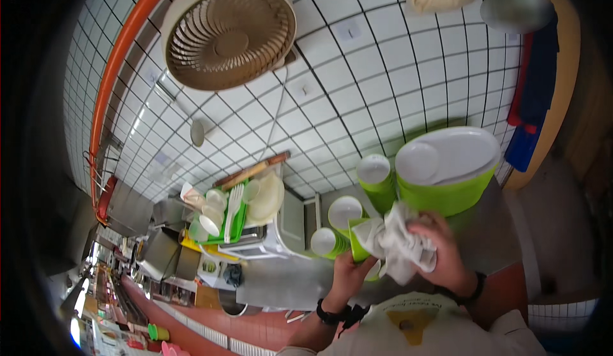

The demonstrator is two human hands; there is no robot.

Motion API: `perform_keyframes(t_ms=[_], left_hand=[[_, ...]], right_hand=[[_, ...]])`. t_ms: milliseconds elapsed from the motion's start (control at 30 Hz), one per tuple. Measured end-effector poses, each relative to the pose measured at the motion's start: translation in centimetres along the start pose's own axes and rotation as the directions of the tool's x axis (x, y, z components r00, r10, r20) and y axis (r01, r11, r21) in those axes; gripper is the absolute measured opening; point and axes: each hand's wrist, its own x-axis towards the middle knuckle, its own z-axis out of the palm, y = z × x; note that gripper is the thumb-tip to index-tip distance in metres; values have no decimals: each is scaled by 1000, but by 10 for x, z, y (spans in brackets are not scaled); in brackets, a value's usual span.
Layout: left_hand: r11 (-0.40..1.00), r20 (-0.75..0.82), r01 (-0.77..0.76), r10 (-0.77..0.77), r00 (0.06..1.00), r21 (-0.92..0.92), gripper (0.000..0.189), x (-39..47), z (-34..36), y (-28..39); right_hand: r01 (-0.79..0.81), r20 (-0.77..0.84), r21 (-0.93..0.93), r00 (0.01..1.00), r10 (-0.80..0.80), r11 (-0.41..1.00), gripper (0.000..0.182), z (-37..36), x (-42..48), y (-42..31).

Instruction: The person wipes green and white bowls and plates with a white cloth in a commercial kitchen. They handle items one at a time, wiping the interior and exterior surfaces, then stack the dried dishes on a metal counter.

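Note:
My left hand grips a lime-green dish, tilted on edge in front of me. A crumpled white cloth is bunched in my right hand and pressed against the dish, hiding much of it. Just beyond the hands stand a tall stack of green cups with white insides, a stack of green bowls and a shorter green stack. Behind my right hand rises a pile of large oval green-and-white plates. Part of another small green-and-white dish shows beneath my hands.
All this stands on a stainless steel counter against a white tiled wall. To the left, a white appliance carries a green tray with plastic utensils. A wall fan hangs above, and an orange pipe runs along the left.

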Motion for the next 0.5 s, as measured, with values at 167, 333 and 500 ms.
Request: perform_keyframes(t_ms=[167, 333, 500], left_hand=[[994, 20, -114, 114, 993, -1, 25, -13, 8, -5], [974, 60, -225, 222, 973, 40, 31, -14, 9, 21], [956, 293, -287, 256, 921, 65, 23, -13, 7, 35]], right_hand=[[197, 306, -340, 948, -89, 920, 56, 22, 10, -18], [286, 295, -301, 935, -196, 910, 58, 32, 7, -18], [-139, 130, 280, 986, 106, 950, 54, 25, 18, 15]])
